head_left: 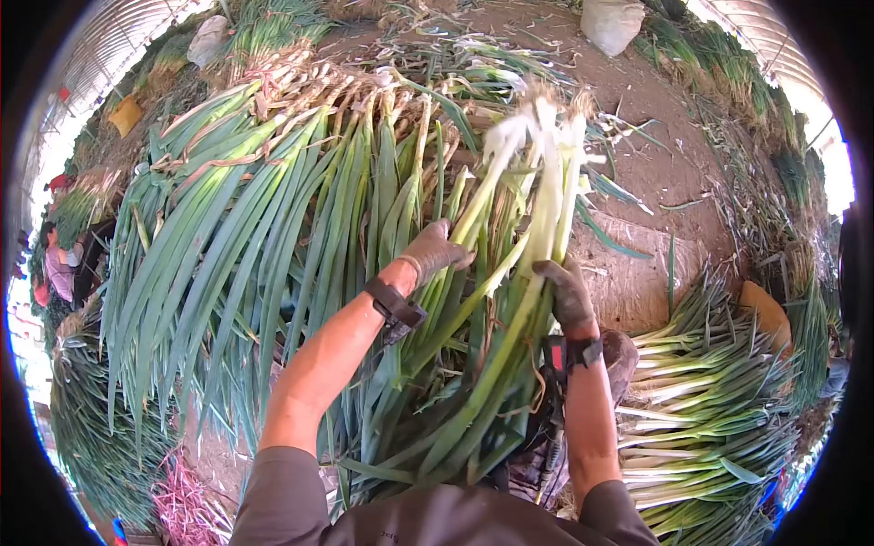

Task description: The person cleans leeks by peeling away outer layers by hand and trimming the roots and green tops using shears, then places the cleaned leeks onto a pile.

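Observation:
Several long green onions (544, 205) stand out in front of me, white root ends up and slightly blurred, green leaves trailing toward my lap. My right hand (566, 289), in a dirty glove, is closed around their pale stalks. My left hand (433, 252), also gloved, is closed on stalks at the left side of the same bunch. Beside it on the left lies a big pile of untrimmed green onions (300, 173), roots pointing away and leaves hanging toward me.
Cleaned green onions (701, 400) are stacked at the right. Peeled leaf scraps (482, 68) litter the dirt floor. A pale sack (612, 25) stands at the back. At the far left a person (62, 264) is near more onions. Pink ties (182, 500) lie at the lower left.

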The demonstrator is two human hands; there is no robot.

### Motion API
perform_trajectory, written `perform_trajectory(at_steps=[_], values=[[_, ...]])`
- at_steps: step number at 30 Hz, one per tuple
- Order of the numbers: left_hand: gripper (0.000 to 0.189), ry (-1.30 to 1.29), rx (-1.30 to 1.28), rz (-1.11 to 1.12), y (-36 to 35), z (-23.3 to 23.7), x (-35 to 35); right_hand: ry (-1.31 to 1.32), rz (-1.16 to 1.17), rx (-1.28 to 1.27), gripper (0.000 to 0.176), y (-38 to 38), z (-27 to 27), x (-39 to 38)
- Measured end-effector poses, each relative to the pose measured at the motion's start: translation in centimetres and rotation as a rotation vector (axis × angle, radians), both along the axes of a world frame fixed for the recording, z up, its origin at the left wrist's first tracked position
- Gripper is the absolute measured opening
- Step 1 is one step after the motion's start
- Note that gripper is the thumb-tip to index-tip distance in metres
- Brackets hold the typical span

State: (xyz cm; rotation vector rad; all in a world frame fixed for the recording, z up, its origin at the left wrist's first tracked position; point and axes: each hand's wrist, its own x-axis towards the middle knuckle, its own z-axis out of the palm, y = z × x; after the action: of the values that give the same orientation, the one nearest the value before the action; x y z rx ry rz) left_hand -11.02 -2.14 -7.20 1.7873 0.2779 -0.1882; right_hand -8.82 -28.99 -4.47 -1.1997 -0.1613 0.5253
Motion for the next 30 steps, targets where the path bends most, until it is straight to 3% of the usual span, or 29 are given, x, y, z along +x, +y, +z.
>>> perform_trajectory(at_steps=[1,3,6,8,10,13,15,19,21,24,30], values=[[0.038,0.008,-0.002,0.007,0.1,0.0,0.2,-0.121,-0.004,-0.13,0.038,0.0,-0.9,0.3],[0.036,0.01,-0.012,0.019,-0.1,1.5,0.8,-0.074,0.046,-0.25,0.04,0.9,-1.1,1.8],[0.031,-0.091,-0.305,0.033,-1.1,4.1,-0.8,0.083,-0.055,0.07,0.04,2.4,2.2,-1.0],[0.031,-0.02,-0.51,0.019,-1.2,4.9,-1.6,0.006,-0.095,-0.017,0.044,2.2,-0.9,0.2],[0.035,-0.023,-0.407,0.045,-0.8,4.8,-1.9,0.012,-0.091,-0.179,0.044,1.6,-1.3,0.9],[0.041,0.046,-0.533,0.083,-1.4,5.8,-3.3,0.089,-0.102,0.044,0.043,1.4,0.8,-1.1],[0.042,0.079,-0.609,0.05,-2.4,6.7,-4.5,0.135,-0.079,-0.005,0.042,1.1,-0.4,-0.7],[0.038,-0.077,-0.393,0.019,-4.0,4.2,-3.8,0.129,-0.067,0.005,0.04,1.7,0.5,-0.7],[0.046,-0.154,-0.456,0.034,-5.7,4.2,-4.5,0.08,-0.07,-0.053,0.039,1.7,-0.4,-0.4],[0.051,-0.223,-0.474,0.08,-7.4,3.9,-5.3,0.135,-0.231,0.082,0.037,2.0,-1.9,0.8],[0.051,-0.308,-0.139,0.057,-10.3,3.1,-6.0,-0.078,-0.362,-0.235,0.04,3.3,-3.5,1.3]])
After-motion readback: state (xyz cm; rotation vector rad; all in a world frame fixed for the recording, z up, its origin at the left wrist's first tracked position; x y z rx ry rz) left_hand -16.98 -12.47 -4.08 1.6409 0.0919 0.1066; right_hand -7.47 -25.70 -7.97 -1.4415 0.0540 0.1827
